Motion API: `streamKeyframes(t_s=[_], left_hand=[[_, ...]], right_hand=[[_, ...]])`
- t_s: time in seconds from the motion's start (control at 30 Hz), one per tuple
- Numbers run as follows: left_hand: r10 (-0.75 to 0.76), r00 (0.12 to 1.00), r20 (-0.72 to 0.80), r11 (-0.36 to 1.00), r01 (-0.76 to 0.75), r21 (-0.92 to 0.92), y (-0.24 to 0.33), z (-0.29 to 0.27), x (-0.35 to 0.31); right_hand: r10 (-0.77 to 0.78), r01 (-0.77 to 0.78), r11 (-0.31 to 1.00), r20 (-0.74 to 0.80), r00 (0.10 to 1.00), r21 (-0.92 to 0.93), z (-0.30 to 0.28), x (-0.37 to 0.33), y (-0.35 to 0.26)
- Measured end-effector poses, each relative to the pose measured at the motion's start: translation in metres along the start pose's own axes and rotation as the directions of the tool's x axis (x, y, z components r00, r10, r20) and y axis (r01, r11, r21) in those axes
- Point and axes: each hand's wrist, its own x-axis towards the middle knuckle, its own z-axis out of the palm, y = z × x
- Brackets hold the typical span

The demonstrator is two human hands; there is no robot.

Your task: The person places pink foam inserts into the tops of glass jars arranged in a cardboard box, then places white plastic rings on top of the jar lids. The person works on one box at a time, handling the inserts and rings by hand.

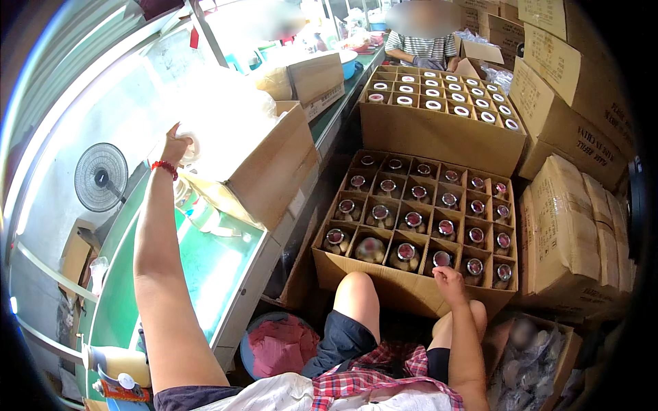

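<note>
My left hand (177,145), with a red beaded bracelet at the wrist, reaches out over the green-topped table. Its fingers curl at a white, rounded thing (193,146) washed out by glare beside an open cardboard box (271,168). Before my knees stands a divided carton (418,288) of glass jars, most showing a silvery rim around a dark red centre. At its near edge, the fingertips of my right hand (449,283) pinch the edge of a dark red disc (441,259) at the mouth of one jar. The jar to the left (370,250) looks paler on top.
Behind stands another divided carton (439,137) of jars with white ring tops. A person (421,48) in a striped shirt sits beyond it. Cardboard boxes (569,226) pile up at the right. A basin with red cloth (281,342) is by my left leg; a fan (101,177) stands left.
</note>
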Motion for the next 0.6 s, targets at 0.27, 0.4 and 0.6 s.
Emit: streamKeyframes(t_s=[0.27, 0.4, 0.6], left_hand=[[-0.085, 0.971, -0.225, 0.94, 0.003, -0.342, -0.011, -0.016, 0.017], [0.095, 0.98, -0.175, 0.871, -0.167, -0.462, -0.017, -0.036, 0.031], [0.426, 0.902, 0.074, 0.578, -0.208, -0.789, 0.088, 0.07, -0.067]], right_hand=[[-0.048, 0.049, 0.998, 0.031, 0.998, -0.031, 0.006, -0.008, -0.011], [-0.037, 0.037, 0.999, 0.028, 0.999, -0.024, 0.009, -0.011, -0.018], [-0.322, 0.327, 0.945, -0.138, 0.937, 0.012, -0.014, 0.024, -0.114]])
